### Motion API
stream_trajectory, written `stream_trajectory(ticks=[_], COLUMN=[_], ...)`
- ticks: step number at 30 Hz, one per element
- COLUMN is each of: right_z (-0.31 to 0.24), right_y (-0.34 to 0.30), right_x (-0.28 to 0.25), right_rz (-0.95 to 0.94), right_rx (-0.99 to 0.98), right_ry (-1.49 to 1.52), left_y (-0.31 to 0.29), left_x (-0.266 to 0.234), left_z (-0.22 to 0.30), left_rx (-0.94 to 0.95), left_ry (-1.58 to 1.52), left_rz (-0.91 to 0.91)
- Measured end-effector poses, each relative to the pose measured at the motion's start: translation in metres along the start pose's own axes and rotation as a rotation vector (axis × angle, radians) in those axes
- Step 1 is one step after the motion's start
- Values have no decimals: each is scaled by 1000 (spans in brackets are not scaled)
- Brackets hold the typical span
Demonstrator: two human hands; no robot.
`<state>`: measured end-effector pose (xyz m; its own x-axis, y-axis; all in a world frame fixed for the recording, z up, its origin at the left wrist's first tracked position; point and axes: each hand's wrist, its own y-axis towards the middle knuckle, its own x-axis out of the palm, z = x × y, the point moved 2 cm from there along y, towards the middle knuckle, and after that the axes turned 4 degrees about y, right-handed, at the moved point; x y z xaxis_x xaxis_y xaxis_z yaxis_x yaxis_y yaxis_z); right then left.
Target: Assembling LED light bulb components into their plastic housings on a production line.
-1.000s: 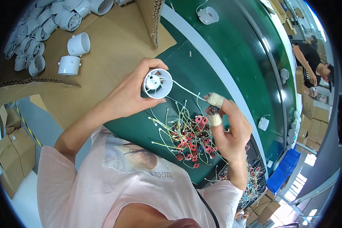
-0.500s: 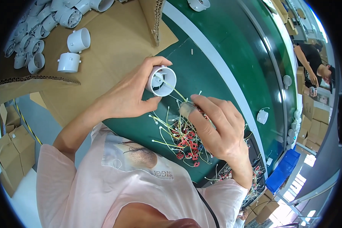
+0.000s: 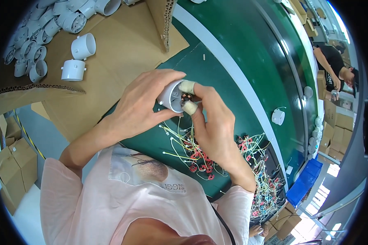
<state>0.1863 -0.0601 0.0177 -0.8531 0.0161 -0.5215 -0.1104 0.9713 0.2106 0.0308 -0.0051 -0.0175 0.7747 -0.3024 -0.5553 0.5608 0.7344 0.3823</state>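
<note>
My left hand (image 3: 140, 98) is wrapped around a white cylindrical plastic housing (image 3: 166, 97), its open mouth turned to the right. At that mouth my right hand (image 3: 214, 126) pinches a small round motor coil (image 3: 186, 97), dark with coppery parts. Pale finger cots (image 3: 187, 86) cover the thumb and index fingertips of my right hand. How far the coil sits inside the housing is partly hidden by those fingers. Below my hands, a heap of red wired coils (image 3: 199, 157) with yellow-green and white leads lies on the green table.
A cardboard box (image 3: 110, 53) with many white housings (image 3: 71, 20) stands at the upper left. On the right, a green conveyor (image 3: 253, 61) carries a white housing (image 3: 278, 117). A black tray (image 3: 279, 163) of wired coils and a blue bin (image 3: 304, 181) lie lower right. Another person (image 3: 335, 65) works far right.
My right hand has moved up and left to the housing's mouth, bringing the coil there. The housing has turned more to the right. Housings on the conveyor have shifted away from me.
</note>
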Motion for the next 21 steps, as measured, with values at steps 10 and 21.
stream_trajectory(ticks=[10, 21], right_z=[5, 9], right_y=[-1, 2], right_x=[12, 5], right_rz=[165, 115], right_rx=[-196, -300], right_ry=[-215, -349], left_y=[2, -1], left_x=[1, 9], left_z=[5, 1], left_rx=[57, -26], left_ry=[70, -118], left_rz=[-15, 19])
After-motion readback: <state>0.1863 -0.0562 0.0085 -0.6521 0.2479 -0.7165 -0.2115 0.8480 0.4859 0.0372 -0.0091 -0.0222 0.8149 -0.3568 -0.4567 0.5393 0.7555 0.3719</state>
